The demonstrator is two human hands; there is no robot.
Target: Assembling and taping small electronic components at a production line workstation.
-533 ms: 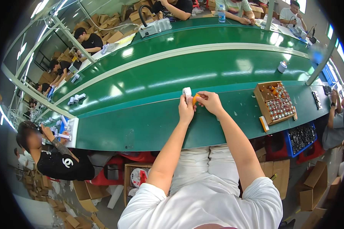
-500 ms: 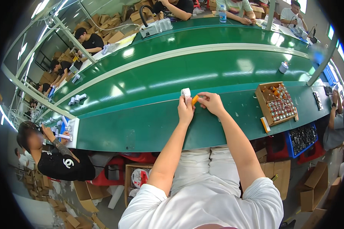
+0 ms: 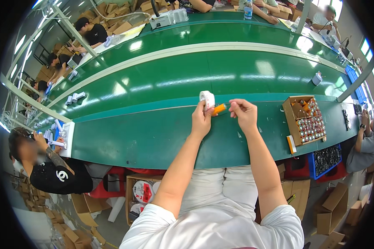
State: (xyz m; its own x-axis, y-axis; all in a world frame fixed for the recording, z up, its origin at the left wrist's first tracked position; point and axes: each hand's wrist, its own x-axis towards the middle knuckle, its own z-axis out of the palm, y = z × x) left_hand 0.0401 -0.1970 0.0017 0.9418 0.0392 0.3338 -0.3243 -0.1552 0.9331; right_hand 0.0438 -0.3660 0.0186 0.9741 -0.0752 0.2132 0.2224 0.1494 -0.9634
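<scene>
My left hand [image 3: 201, 121] is closed around a white tape roll [image 3: 210, 99] and an orange cylindrical battery [image 3: 219, 108], above the green bench. The battery points to the right, out past my fingertips, and the roll stands up behind it. Just right of the battery, my right hand [image 3: 244, 114] has thumb and fingertips pinched together, apart from the battery. Whatever those fingertips hold, if anything, is too small to make out. To the right, a cardboard box [image 3: 291, 122] contains several upright orange batteries [image 3: 311, 128].
A white-and-orange block [image 3: 291, 144] lies against the box's near side. Beyond the bench runs a green conveyor belt [image 3: 174, 76], with a white cylindrical part [image 3: 317, 79] at right. A blue crate [image 3: 326, 162] of black parts sits below the bench edge. Co-workers sit left, right and across.
My right hand has drawn back to the right, away from the battery, opening a gap. More of the battery now shows beyond my left fingers. The whole view has shifted slightly.
</scene>
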